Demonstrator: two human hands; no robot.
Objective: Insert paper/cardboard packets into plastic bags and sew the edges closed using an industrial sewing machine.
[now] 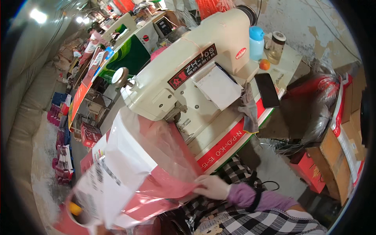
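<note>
A large red-and-white plastic sack (129, 172) with a clear inner liner (156, 137) spreads in front of a cream industrial sewing machine (188, 66). Its upper edge lies close to the needle and presser foot (183, 123). My right hand (213, 187), in a pale glove, pinches the sack's right edge near my checked apron. At the bottom left, a small blurred part of my left hand (101, 230) shows beside the sack's lower end; its fingers are hidden. A yellow patch (75, 208) appears on the sack's lower left.
On the machine table stand a blue bottle (256, 43), a lidded jar (277, 47), an orange fruit (264, 64) and a black phone (267, 90). A white notepad (218, 86) leans on the machine by a grey glove (249, 109). Cardboard boxes (331, 160) stand at right.
</note>
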